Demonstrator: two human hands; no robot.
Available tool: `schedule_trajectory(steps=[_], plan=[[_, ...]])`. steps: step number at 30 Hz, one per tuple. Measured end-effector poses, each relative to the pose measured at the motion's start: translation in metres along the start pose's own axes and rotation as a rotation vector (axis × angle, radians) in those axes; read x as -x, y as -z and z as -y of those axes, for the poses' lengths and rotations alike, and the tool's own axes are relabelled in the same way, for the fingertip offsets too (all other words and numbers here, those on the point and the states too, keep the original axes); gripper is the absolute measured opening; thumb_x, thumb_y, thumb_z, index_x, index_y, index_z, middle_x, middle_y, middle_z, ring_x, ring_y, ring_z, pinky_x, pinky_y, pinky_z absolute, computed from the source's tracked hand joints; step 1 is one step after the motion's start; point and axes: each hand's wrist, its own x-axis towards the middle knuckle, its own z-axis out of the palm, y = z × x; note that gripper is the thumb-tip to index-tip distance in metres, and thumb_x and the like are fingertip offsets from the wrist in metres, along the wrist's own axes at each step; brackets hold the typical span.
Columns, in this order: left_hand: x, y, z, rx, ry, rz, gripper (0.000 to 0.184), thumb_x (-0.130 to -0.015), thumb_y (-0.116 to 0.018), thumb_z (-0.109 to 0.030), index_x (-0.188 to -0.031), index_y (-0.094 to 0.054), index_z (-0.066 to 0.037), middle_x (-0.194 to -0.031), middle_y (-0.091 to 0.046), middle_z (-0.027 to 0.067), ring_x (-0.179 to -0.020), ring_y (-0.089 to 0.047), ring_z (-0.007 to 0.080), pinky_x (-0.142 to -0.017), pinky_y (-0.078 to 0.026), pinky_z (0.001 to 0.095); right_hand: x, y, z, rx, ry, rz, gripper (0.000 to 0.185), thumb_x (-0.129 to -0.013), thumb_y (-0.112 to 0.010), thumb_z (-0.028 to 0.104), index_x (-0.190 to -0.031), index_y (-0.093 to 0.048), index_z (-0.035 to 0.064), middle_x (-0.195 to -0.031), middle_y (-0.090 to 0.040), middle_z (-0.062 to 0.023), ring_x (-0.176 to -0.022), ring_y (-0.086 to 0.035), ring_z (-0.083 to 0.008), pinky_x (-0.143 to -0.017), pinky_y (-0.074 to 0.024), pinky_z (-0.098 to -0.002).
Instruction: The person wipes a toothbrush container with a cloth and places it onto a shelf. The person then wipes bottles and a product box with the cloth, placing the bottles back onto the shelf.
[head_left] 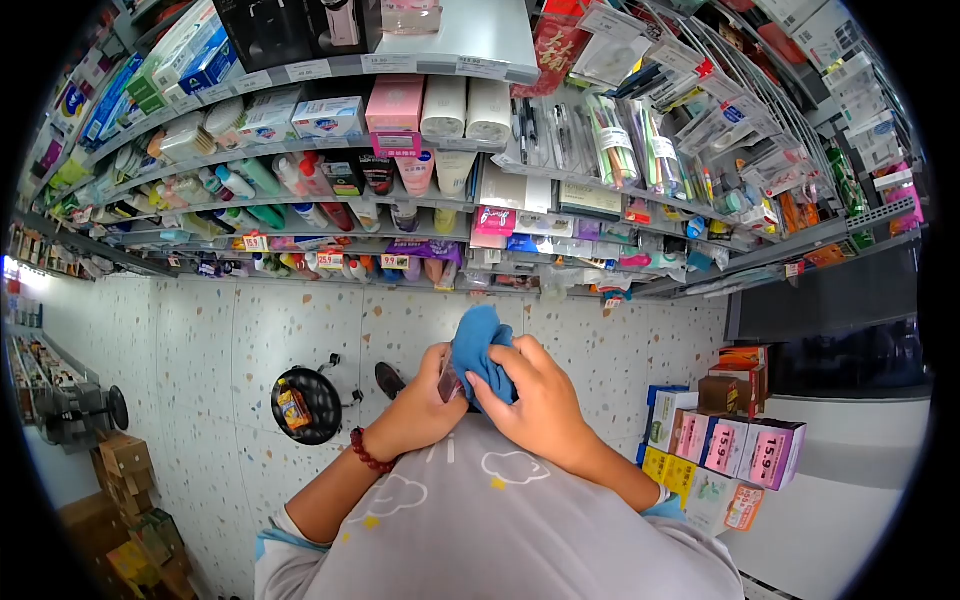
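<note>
In front of my body, close together, are both hands. My right hand (530, 400) is closed on a bunched blue cloth (478, 345), pinching its folds between thumb and fingers. My left hand (425, 405) is wrapped round a small, clear, pinkish box-like item (449, 379); its exact kind I cannot make out. The cloth lies against this item and hides part of it. A dark red bead bracelet (371, 452) circles my left wrist.
Ahead stand store shelves (430, 145) packed with bottles, tubes and boxes. A round black stool (307, 405) with an orange-yellow packet (293, 408) on it is at left. Stacked boxes (725, 440) stand at right. Cartons (125, 455) and a fan (85, 412) are far left.
</note>
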Motion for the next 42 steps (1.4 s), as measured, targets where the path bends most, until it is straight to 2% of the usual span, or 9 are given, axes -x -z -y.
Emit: schedule_trajectory(steps=[3,10,17,22,28,30,37,39,42], plan=[[0.0,-0.008,-0.015,-0.045,-0.032,-0.034,0.056,-0.093,-0.052,0.004,-0.143,-0.027,0.005,-0.134,-0.051,0.0168,-0.128,-0.051,0.0202,-0.107,-0.042,0.0334,-0.005,0.002,0.005,-0.001,0.027,-0.01,0.03,-0.082,-0.081,0.019,-0.104,-0.067,0.0026,-0.094,-0.058,-0.0115,-0.074,-0.063,-0.0309,-0.064,-0.0513,-0.0386],[-0.003,-0.006,-0.001,-0.11,-0.107,-0.008,0.053,-0.097,-0.056,-0.002,-0.141,-0.027,0.006,-0.133,-0.051,0.0162,-0.126,-0.053,0.0196,-0.106,-0.044,0.0324,-0.008,0.004,0.009,0.014,0.026,0.017,0.029,-0.084,-0.079,0.02,-0.105,-0.068,0.0035,-0.093,-0.056,-0.011,-0.076,-0.062,-0.0316,-0.065,-0.0509,-0.04],[0.004,-0.006,-0.011,-0.003,0.009,-0.047,0.051,-0.098,-0.057,-0.005,-0.139,-0.029,0.006,-0.133,-0.052,0.0158,-0.125,-0.054,0.0189,-0.105,-0.045,0.0327,0.001,0.0,0.004,-0.039,-0.064,0.068,0.029,-0.084,-0.078,0.021,-0.105,-0.067,0.0034,-0.092,-0.056,-0.0109,-0.075,-0.062,-0.0321,-0.064,-0.0506,-0.04],[0.004,-0.011,-0.006,-0.092,-0.049,-0.009,0.051,-0.098,-0.057,-0.005,-0.139,-0.029,0.006,-0.133,-0.052,0.0164,-0.126,-0.054,0.0206,-0.105,-0.045,0.0342,-0.008,0.002,0.013,-0.007,0.016,0.039,0.029,-0.084,-0.078,0.021,-0.105,-0.068,0.0039,-0.093,-0.057,-0.0113,-0.077,-0.062,-0.0322,-0.065,-0.0512,-0.0402],[0.005,-0.011,0.01,0.075,-0.077,-0.063,0.049,-0.097,-0.055,-0.002,-0.138,-0.03,0.006,-0.133,-0.052,0.0177,-0.128,-0.053,0.0221,-0.107,-0.044,0.0343,0.0,0.0,0.006,-0.035,-0.029,0.069,0.029,-0.083,-0.078,0.02,-0.105,-0.068,0.0042,-0.093,-0.057,-0.011,-0.078,-0.063,-0.0321,-0.066,-0.0515,-0.0401],[0.006,-0.004,0.016,0.025,-0.013,-0.001,0.071,-0.098,-0.059,-0.001,-0.157,-0.019,-0.006,-0.148,-0.042,0.0103,-0.136,-0.045,0.0181,-0.111,-0.041,0.0348,0.002,0.0,0.006,-0.046,-0.035,0.073,0.029,-0.083,-0.078,0.02,-0.105,-0.068,0.0043,-0.093,-0.057,-0.011,-0.078,-0.063,-0.0321,-0.066,-0.0515,-0.0402],[0.007,-0.01,0.013,-0.022,-0.059,-0.024,0.072,-0.098,-0.059,-0.002,-0.157,-0.019,-0.005,-0.148,-0.042,0.0108,-0.137,-0.044,0.0183,-0.112,-0.039,0.0355,-0.005,-0.002,0.011,-0.013,0.042,0.051,0.029,-0.083,-0.078,0.02,-0.106,-0.068,0.0047,-0.093,-0.058,-0.0107,-0.078,-0.063,-0.032,-0.066,-0.0516,-0.0404],[0.007,-0.013,0.01,0.038,-0.115,-0.057,0.053,-0.096,-0.054,0.0,-0.141,-0.026,0.005,-0.135,-0.05,0.0177,-0.131,-0.05,0.0209,-0.109,-0.041,0.0339,-0.003,-0.001,0.01,-0.01,0.03,0.058,0.029,-0.083,-0.079,0.02,-0.106,-0.068,0.0046,-0.093,-0.058,-0.0107,-0.077,-0.063,-0.032,-0.066,-0.0516,-0.0404],[0.01,-0.005,0.015,0.039,0.0,-0.026,0.068,-0.097,-0.059,-0.002,-0.155,-0.022,-0.004,-0.147,-0.042,0.0118,-0.135,-0.045,0.0186,-0.111,-0.04,0.0347,0.004,-0.001,0.006,-0.019,-0.011,0.072,0.029,-0.083,-0.079,0.02,-0.106,-0.069,0.0045,-0.093,-0.058,-0.0106,-0.077,-0.063,-0.0319,-0.066,-0.0516,-0.0403]])
